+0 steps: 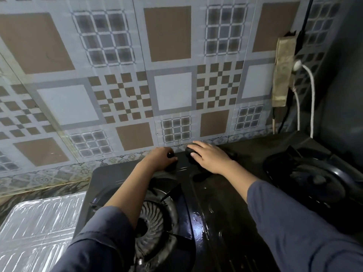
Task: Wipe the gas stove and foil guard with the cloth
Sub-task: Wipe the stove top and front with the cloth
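A black two-burner gas stove [212, 203] fills the middle, its glossy top wet in places. My right hand [210, 158] lies near the stove's back edge, pressing a dark cloth [189, 153] that shows only under the fingertips. My left hand [160, 159] is just left of it, with fingers curled over the stove's back edge; the two hands are a small gap apart. The left burner [155, 222] lies under my left forearm. The ribbed silver foil guard [39, 226] lies flat on the counter left of the stove.
The right burner [314, 181] sits at the far right. A patterned tile wall [169, 91] rises right behind the stove. A grimy power strip [282, 71] with a white cable [312, 99] and black cords hangs on the wall at the right.
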Demonstrator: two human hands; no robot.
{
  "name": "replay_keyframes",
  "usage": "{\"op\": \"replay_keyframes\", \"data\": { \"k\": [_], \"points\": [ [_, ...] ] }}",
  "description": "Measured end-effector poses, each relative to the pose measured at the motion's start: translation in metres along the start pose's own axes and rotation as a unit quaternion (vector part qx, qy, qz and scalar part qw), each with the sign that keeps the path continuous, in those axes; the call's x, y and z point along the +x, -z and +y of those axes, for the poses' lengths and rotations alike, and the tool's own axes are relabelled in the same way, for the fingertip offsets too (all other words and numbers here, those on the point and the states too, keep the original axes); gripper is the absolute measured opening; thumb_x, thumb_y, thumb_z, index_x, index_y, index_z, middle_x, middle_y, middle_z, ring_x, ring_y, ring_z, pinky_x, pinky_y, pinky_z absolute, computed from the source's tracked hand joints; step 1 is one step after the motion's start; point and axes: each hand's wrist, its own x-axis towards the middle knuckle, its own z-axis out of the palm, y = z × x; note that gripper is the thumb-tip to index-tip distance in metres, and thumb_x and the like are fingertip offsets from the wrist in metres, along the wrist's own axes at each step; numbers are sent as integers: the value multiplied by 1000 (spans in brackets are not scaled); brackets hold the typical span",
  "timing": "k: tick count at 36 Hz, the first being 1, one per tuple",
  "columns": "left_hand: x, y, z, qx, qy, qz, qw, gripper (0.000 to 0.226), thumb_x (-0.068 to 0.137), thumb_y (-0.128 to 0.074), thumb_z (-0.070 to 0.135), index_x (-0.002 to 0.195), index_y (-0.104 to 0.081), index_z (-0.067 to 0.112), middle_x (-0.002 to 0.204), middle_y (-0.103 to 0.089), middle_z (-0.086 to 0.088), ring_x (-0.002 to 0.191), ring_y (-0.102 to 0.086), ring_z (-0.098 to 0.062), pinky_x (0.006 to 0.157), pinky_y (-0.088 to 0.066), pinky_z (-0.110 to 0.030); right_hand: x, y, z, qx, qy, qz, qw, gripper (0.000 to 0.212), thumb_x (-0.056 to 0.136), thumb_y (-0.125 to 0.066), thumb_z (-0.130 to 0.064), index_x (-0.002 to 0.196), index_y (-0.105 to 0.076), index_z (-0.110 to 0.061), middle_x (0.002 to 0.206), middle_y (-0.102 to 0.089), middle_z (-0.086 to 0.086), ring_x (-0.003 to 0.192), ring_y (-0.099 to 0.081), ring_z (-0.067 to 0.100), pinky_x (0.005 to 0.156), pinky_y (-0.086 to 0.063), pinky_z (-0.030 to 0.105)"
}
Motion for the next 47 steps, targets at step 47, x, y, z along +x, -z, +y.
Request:
{"op": "replay_keyframes", "data": {
  "k": [47],
  "points": [
    [48, -49, 127, -17, -23, 8, 1000, 39, 95, -45, 33, 129, -47, 14, 127, -56, -14, 113, -54, -30, 97, -46, -42, -36, 94, 186, -3, -112, -177, 978, 60, 98, -38, -35, 147, -5, -32, 158, 5, -9, 146, -3, 19, 117, -8, 37]
  ]
}}
